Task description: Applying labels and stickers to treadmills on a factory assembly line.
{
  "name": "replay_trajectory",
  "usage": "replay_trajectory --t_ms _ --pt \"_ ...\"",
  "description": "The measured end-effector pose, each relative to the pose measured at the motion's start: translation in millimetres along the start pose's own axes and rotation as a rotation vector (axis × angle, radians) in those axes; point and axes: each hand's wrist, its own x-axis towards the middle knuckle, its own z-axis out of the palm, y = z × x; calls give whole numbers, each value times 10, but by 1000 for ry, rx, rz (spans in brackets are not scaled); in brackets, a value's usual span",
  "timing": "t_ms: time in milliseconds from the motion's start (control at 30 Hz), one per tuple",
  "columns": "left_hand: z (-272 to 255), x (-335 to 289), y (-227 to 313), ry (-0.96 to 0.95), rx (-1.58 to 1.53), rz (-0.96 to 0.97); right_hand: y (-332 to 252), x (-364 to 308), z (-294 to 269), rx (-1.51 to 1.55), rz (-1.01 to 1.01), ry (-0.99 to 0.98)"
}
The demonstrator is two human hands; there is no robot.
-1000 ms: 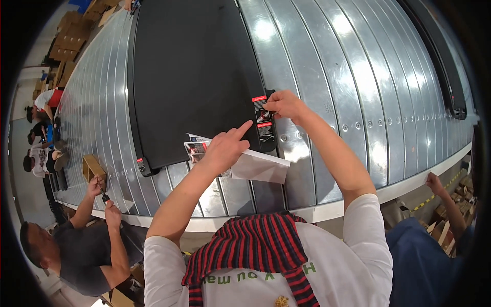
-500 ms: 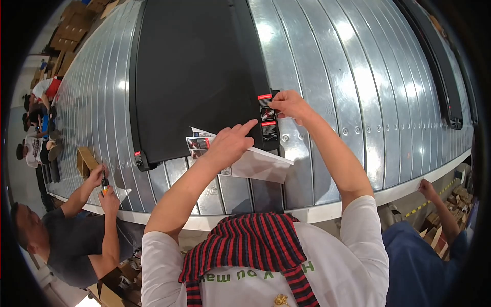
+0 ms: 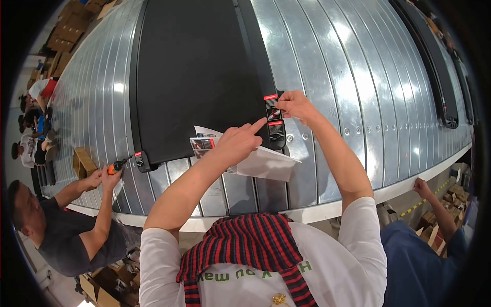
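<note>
Little has shifted since the earlier frames: the left hand (image 3: 236, 143) has slid its outstretched forefinger closer along the black side rail (image 3: 261, 66), so the fingertip now touches the lower edge of the label strip (image 3: 273, 118), while the right hand (image 3: 294, 105) stays pinched on the strip's upper part, thumb and fingers closed on the red, white and black sticker. The left hand grasps nothing; its other fingers are curled loosely over a white sheet of paper (image 3: 266, 163) that lies just below the rail's end on the ribbed metal conveyor (image 3: 358, 77). A printed leaflet (image 3: 203, 144) pokes out from under that hand, beside the sheet.

Left of the rail spreads the black belt deck (image 3: 199, 77). At the deck's lower left corner, a co-worker (image 3: 61, 230) in a dark shirt holds an orange-handled screwdriver (image 3: 116, 166) against the corner cap, both hands on the tool.

A small open cardboard box (image 3: 84, 161) sits on the conveyor left of that corner; what is in it cannot be made out. Below the conveyor's lower right edge, far from the rail, more cardboard boxes (image 3: 452, 197) stand by another person's hand (image 3: 422, 187); their contents are hidden too.
</note>
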Motion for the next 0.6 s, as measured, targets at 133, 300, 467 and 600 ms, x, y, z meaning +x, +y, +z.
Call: replay_trajectory --t_ms 133,300,467,600 --pt "-56 73 12 -110 -1 -12 9 20 7 8 -12 -4" --pt "-40 120 -7 -182 9 -15 2 -6 34 -10 -38 24" --pt "8 99 4 -138 -9 -25 113 33 67 -41 -69 69" --pt "52 89 26 -65 23 -11 53 -30 88 -348 -221 164"
